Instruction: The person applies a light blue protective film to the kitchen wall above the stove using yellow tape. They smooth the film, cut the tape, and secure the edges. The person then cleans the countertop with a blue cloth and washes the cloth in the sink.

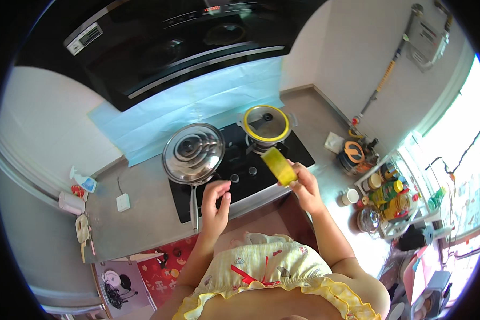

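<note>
My right hand (305, 188) pinches a yellow-green block-shaped thing (279, 166) between thumb and fingers, above the front right of the black gas hob (245, 165). Whether it is a sponge or a wide roll of tape, I cannot tell. My left hand (217, 207) hovers at the hob's front edge with bent fingers and the thumb apart, nothing visible in it. Just left of it runs the handle of a lidded steel pan (193, 154) on the left burner. On the right burner stands a pot with a yellow-rimmed glass lid (266, 124).
A black range hood (197, 48) overhangs the hob. Light-blue sheeting (197, 101) covers the wall behind. Right of me are a white paper cup (350, 197), jars and a bottle rack (392, 197). A spray bottle (85, 181) and a white socket (123, 202) lie left.
</note>
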A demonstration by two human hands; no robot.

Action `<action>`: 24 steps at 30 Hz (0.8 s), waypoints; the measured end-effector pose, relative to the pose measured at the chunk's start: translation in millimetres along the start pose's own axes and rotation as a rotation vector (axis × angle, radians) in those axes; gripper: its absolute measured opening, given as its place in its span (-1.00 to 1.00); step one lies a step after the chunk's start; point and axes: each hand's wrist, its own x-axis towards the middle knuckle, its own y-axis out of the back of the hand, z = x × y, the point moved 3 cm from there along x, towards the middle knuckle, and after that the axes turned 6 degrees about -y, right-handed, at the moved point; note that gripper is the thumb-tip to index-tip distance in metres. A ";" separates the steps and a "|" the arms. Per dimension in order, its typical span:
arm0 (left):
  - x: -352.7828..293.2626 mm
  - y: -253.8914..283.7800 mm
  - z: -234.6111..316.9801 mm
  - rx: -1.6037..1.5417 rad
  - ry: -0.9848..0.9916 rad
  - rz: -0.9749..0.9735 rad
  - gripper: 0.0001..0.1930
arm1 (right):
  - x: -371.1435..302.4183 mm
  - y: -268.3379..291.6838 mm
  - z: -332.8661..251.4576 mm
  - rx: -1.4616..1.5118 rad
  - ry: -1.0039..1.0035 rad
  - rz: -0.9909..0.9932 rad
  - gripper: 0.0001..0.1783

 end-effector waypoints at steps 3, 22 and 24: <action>32.9 -25.3 41.3 0.047 -0.171 -0.065 -0.76 | -7.8 8.9 -40.9 -0.130 0.184 0.016 -0.78; 60.1 -120.3 105.3 0.009 -0.243 -0.209 -0.89 | -50.7 60.1 -68.4 -0.379 0.236 0.084 -0.78; 63.4 -116.1 104.7 0.070 -0.260 -0.218 -0.91 | -51.7 62.0 -67.3 -0.369 0.225 0.077 -0.78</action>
